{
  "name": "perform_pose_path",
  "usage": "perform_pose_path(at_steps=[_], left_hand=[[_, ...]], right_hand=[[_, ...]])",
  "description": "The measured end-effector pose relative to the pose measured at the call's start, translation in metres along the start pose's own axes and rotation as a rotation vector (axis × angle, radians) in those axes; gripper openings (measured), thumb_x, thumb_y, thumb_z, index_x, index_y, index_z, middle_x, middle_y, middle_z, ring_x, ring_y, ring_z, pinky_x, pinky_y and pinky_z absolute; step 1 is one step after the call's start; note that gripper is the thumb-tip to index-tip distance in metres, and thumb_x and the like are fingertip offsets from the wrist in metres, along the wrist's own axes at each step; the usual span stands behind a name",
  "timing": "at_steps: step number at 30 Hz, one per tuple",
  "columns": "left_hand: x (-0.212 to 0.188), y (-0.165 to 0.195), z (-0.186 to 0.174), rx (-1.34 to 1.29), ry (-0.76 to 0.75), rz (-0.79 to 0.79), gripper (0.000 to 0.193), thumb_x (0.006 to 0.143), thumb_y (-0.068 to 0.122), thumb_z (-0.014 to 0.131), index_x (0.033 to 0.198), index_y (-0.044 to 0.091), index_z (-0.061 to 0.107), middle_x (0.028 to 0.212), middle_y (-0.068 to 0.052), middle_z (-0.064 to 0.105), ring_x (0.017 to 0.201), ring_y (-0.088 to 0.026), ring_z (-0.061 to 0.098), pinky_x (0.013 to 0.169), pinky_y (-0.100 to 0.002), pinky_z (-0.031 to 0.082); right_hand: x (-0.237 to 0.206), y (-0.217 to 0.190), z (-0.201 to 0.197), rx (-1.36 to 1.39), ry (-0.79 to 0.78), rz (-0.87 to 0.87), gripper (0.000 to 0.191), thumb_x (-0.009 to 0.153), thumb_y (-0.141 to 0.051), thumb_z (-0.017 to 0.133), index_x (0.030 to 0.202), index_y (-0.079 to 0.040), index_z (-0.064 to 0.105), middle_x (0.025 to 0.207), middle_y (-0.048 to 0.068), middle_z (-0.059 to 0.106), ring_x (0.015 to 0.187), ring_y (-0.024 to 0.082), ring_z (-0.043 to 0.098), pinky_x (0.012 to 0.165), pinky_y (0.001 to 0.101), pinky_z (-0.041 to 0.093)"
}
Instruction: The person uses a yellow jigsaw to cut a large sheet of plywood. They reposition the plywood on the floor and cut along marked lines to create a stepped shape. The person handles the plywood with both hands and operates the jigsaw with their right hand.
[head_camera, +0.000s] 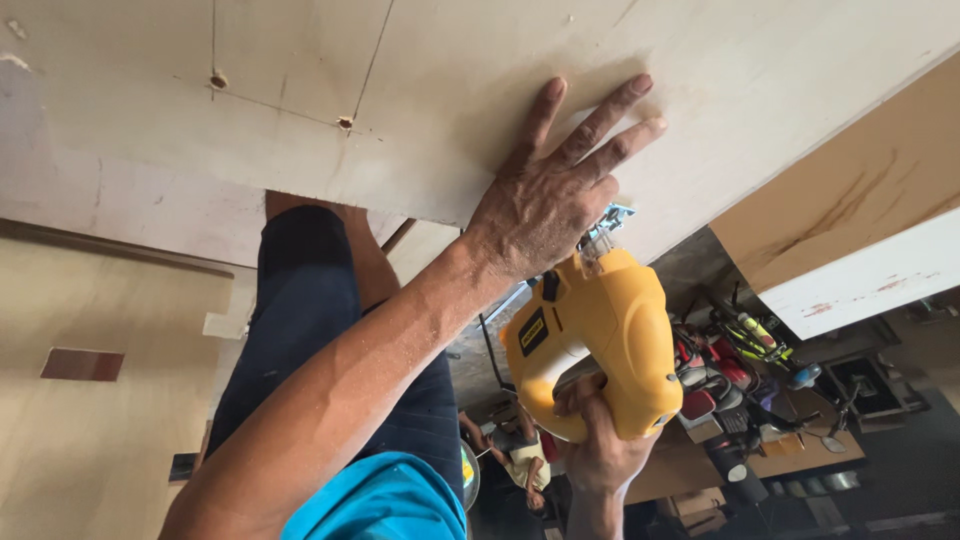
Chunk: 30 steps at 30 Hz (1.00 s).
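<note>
Left hand lies flat, fingers spread, on the plywood sheet; right hand grips the yellow jigsaw; best kept square to the edge.

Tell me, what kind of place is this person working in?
Most likely a woodworking shop. The left hand presses flat on a pale plywood sheet with drilled holes, the right hand grips a yellow power jigsaw, and a cluttered tool bench sits behind.
</note>
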<state>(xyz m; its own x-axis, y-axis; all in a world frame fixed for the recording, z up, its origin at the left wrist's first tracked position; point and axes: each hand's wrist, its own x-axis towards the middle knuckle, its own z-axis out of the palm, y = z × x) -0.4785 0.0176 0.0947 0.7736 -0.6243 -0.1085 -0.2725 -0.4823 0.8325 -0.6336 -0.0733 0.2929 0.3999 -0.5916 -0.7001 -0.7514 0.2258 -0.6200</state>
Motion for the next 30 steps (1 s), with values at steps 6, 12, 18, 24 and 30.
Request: perform_pose_path(at_steps=[6,12,18,24,30], left_hand=[[0.001,-0.001,0.005,0.016,0.003,0.006,0.024,0.101,0.013,0.071,0.078,0.011,0.071,0.172,0.0,0.032,0.163,-0.02,0.002,0.134,-0.062,-0.005],[0.002,-0.002,0.002,0.018,0.01,0.016,0.016,0.1,0.015,0.069,0.086,0.01,0.074,0.173,-0.001,0.03,0.164,-0.02,0.0,0.133,-0.061,-0.003],[0.0,-0.001,0.004,-0.039,0.069,-0.005,0.019,0.106,0.014,0.067,0.089,0.01,0.075,0.169,-0.001,0.028,0.161,-0.015,0.0,0.134,-0.057,-0.002],[0.003,0.0,0.0,-0.062,0.027,0.009,0.016,0.101,0.011,0.067,0.087,0.008,0.074,0.171,-0.002,0.031,0.164,-0.019,0.003,0.134,-0.062,0.002],[0.004,0.001,-0.004,-0.052,0.003,-0.012,0.013,0.096,0.01,0.067,0.085,0.009,0.074,0.17,-0.002,0.034,0.162,-0.02,0.004,0.134,-0.063,0.005]], right_hand=[[0.003,-0.003,-0.002,-0.008,-0.051,-0.014,0.018,0.092,0.009,0.064,0.109,0.009,0.059,0.086,0.015,0.064,0.071,0.022,0.064,0.064,0.0349,0.055],[0.006,-0.014,0.003,-0.175,-0.044,0.007,0.011,0.089,0.009,0.063,0.1,0.007,0.059,0.078,0.013,0.063,0.067,0.021,0.063,0.06,0.0338,0.053],[0.007,-0.017,0.008,-0.091,0.01,0.004,0.019,0.087,0.009,0.064,0.105,0.006,0.06,0.078,0.01,0.062,0.065,0.019,0.062,0.057,0.0324,0.053],[0.009,-0.019,0.01,-0.155,-0.016,-0.016,0.018,0.088,0.01,0.063,0.105,0.006,0.06,0.076,0.012,0.063,0.063,0.02,0.062,0.058,0.0322,0.053],[0.006,-0.018,0.015,-0.091,0.06,-0.027,0.021,0.087,0.01,0.064,0.107,0.004,0.059,0.082,0.009,0.062,0.066,0.017,0.061,0.06,0.0308,0.053]])
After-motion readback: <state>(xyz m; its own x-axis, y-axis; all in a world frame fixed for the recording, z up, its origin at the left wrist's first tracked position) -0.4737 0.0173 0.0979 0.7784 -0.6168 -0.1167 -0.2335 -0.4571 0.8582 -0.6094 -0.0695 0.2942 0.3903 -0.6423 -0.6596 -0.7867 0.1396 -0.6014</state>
